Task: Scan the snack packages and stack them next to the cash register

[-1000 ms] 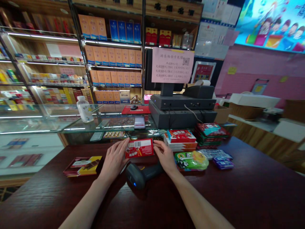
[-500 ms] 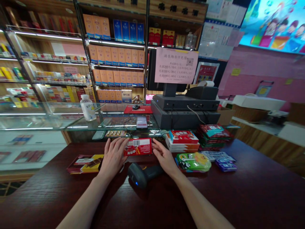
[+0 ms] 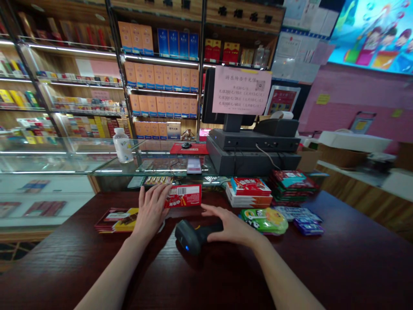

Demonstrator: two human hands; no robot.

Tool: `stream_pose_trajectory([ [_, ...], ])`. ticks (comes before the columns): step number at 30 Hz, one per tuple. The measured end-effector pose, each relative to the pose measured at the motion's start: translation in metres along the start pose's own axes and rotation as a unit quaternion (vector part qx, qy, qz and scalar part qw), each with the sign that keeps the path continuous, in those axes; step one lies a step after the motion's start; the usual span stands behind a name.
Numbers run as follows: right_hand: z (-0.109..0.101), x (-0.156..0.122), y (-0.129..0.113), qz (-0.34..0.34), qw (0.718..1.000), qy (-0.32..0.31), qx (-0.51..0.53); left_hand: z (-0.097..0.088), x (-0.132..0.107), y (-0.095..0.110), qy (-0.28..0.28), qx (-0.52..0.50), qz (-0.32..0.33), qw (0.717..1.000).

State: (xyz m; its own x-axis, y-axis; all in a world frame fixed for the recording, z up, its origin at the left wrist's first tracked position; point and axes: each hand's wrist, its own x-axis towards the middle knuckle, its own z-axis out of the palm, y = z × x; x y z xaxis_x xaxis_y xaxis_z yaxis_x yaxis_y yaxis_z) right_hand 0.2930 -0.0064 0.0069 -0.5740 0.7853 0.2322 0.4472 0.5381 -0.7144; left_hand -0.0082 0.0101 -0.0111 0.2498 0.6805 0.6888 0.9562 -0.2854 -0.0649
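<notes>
A red snack box [image 3: 187, 197], its white barcode strip showing, is in front of me near the far side of the dark wooden counter. My left hand [image 3: 152, 211] grips its left end, with the thumb side hidden. My right hand [image 3: 232, 226] is off the box, its fingers apart and thumb spread, around the handle end of a black barcode scanner [image 3: 189, 237]. The scanner lies on the counter with a small blue light lit; whether the hand touches it I cannot tell.
Stacked chocolate packs [image 3: 112, 220] lie left. To the right are red-and-white boxes [image 3: 250, 191], dark red packets [image 3: 292, 187], a green panda pack [image 3: 263, 220] and purple packets [image 3: 308, 226]. Behind are a glass display case, a bottle [image 3: 122, 146] and a cash register [image 3: 254, 146].
My right hand has let go of the red box's right side and come down nearer, toward the scanner handle. The left hand stays on the box, which has shifted slightly left.
</notes>
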Motion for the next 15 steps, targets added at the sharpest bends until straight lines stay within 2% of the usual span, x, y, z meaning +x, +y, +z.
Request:
stream_pose_trajectory([
  [4, 0.006, -0.002, -0.003, 0.002, 0.998, -0.046, -0.052, 0.0, 0.0, -0.001, -0.002, 0.0, -0.004, 1.0],
  [9, 0.018, 0.002, -0.003, -0.032, 0.996, -0.051, -0.073, 0.0, 0.0, -0.002, -0.002, -0.001, -0.011, 1.0],
  [15, 0.018, 0.003, -0.006, -0.031, 0.994, -0.049, -0.095, 0.001, -0.001, -0.003, -0.003, 0.0, -0.009, 1.0],
])
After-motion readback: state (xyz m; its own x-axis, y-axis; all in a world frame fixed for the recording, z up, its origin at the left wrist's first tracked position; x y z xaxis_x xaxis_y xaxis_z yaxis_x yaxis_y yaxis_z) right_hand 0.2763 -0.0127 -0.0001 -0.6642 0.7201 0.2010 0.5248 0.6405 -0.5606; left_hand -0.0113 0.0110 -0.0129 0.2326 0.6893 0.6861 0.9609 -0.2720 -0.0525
